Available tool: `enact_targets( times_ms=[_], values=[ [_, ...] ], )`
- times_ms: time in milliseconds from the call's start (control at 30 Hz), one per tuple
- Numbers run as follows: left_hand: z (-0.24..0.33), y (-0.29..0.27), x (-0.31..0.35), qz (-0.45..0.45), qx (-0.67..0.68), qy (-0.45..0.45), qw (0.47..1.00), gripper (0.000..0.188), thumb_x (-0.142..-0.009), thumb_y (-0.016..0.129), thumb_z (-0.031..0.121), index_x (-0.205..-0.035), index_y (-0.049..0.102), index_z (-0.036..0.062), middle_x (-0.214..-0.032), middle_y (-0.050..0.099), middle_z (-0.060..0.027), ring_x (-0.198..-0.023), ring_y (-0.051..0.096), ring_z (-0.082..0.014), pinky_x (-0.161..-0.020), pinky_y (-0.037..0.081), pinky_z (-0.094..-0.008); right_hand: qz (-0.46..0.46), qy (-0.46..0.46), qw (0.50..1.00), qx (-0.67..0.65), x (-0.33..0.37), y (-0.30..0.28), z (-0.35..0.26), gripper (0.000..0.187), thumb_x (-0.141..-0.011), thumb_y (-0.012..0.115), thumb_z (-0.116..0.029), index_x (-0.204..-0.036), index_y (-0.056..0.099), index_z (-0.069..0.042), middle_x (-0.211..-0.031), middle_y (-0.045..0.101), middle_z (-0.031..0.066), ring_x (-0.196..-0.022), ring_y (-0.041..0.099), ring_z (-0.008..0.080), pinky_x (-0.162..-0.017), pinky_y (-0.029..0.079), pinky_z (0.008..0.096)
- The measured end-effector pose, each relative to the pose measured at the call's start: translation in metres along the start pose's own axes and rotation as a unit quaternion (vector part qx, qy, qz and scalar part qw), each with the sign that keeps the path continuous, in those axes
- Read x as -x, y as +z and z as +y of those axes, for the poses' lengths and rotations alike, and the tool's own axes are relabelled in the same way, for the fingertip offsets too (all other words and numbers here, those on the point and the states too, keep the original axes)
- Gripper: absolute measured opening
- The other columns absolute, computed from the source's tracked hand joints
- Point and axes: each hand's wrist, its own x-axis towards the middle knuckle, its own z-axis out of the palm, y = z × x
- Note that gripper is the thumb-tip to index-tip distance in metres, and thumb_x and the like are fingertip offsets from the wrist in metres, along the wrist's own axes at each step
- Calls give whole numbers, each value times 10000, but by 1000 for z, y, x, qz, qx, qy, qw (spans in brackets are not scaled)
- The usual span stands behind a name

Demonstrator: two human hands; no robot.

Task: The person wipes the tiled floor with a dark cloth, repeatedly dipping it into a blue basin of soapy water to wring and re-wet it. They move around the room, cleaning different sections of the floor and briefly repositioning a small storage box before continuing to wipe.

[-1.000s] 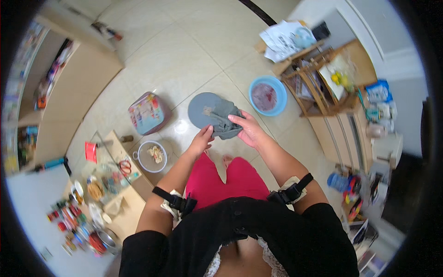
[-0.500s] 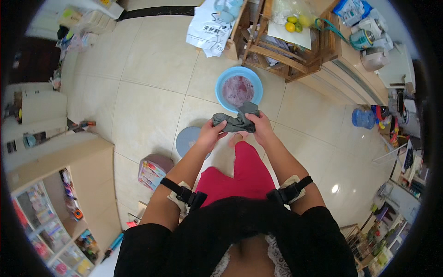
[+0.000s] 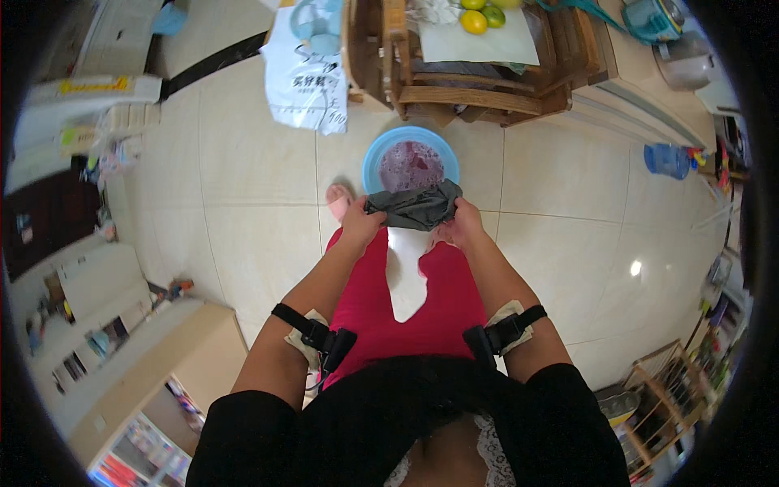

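A dark grey piece of cloth (image 3: pixel 415 209), damp-looking and bunched, is stretched between my two hands. My left hand (image 3: pixel 361 222) grips its left end with the fingers closed. The right end is pinched in my right hand (image 3: pixel 465 221). Just beyond the cloth a round light-blue basin (image 3: pixel 371 166) sits on the floor. Purplish, foamy water (image 3: pixel 412 165) fills it, with dark reddish material partly under the surface. The cloth hangs over the basin's near rim in this view and hides part of it; whether they touch, I cannot tell.
My slippered left foot (image 3: pixel 338 200) stands left of the basin. Behind it are a wooden chair (image 3: pixel 479 99) bearing fruit and a white plastic bag (image 3: pixel 302 89). A drawer cabinet (image 3: pixel 649 114) stands at right, with a blue water bottle (image 3: pixel 667 161) farther right. Shelving (image 3: pixel 174 357) is at lower left.
The cloth is now spread wider and straighter between my hands. My view has turned, and my left foot now shows beside the basin. The round grey stool at left is out of sight.
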Motion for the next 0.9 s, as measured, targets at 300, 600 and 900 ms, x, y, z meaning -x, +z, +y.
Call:
enact_targets(
  times_ms=[300,600,900],
  values=[
    [-132,-2,-265,22,-297,121,947,377,-703,613,-31,-1075,577,19,-916,644,-102,-853,620,-218,-750,497,-320,62,-7,985,-159,-232,-8,59,319,-948,409,-248,-1150,520,-28,-1034,584,141,-834,603,276,-752,541,446],
    [-230,8,-396,-27,-476,123,870,588,-694,612,-42,-1262,530,84,-1359,438,-230,-1240,439,-408,-1018,396,-454,130,36,983,-126,-391,-21,142,441,-922,506,-304,-1246,451,-10,-1111,550,157,-879,591,267,-793,541,408],
    [-246,70,-398,-17,-533,303,790,561,-836,646,184,-1368,469,167,-1505,235,-196,-1351,311,-364,-1072,317,-476,119,-219,969,7,-399,-44,150,744,-860,635,-187,-1464,235,-18,-1213,552,165,-1057,569,243,-875,477,345]
  ],
)
